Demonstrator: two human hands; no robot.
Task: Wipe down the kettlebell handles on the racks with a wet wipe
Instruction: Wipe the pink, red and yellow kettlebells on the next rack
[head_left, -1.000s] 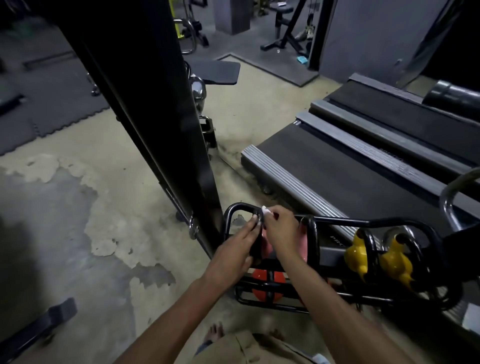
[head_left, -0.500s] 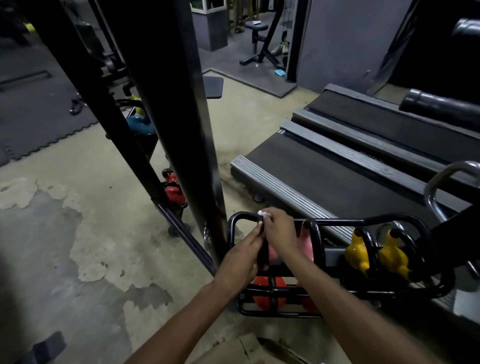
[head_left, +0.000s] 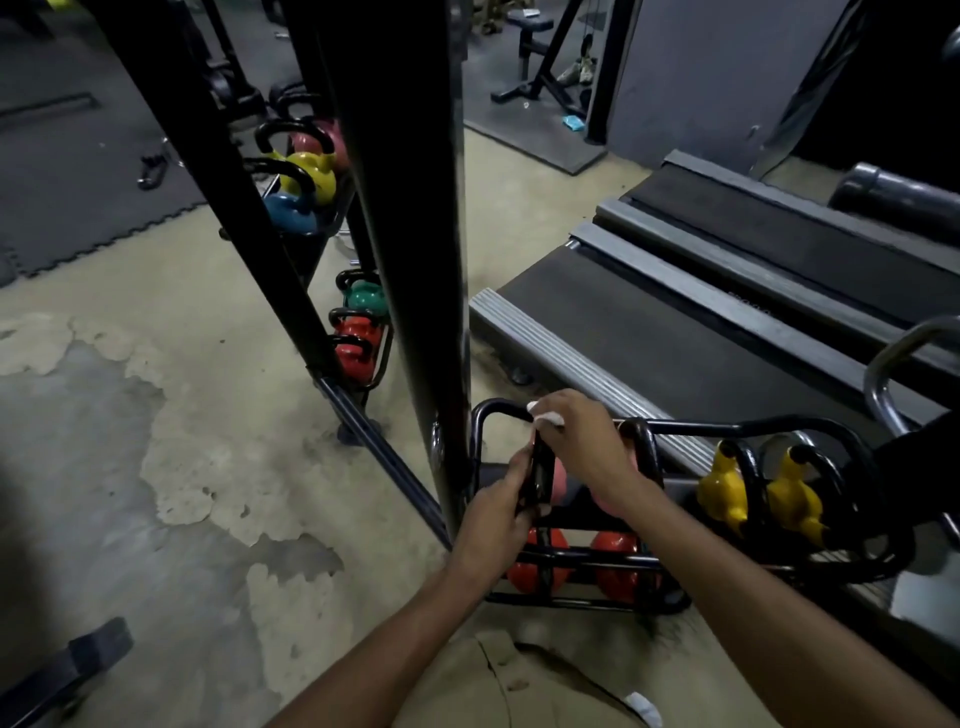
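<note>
Treadmill (head_left: 675, 332) behind, black post (head_left: 415, 208) just left: left fingers (head_left: 517, 467) grip the kettlebell handle (head_left: 540, 475), right fingers (head_left: 558, 402) pinch the wipe (head_left: 548, 418).

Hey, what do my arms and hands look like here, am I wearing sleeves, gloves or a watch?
No sleeve shows on the left forearm or the right forearm; both are bare to the frame edge. The left hand and right hand wear no gloves, and no watch or band shows at either wrist. Rings are too dim to tell. A tan garment shows below.
</note>
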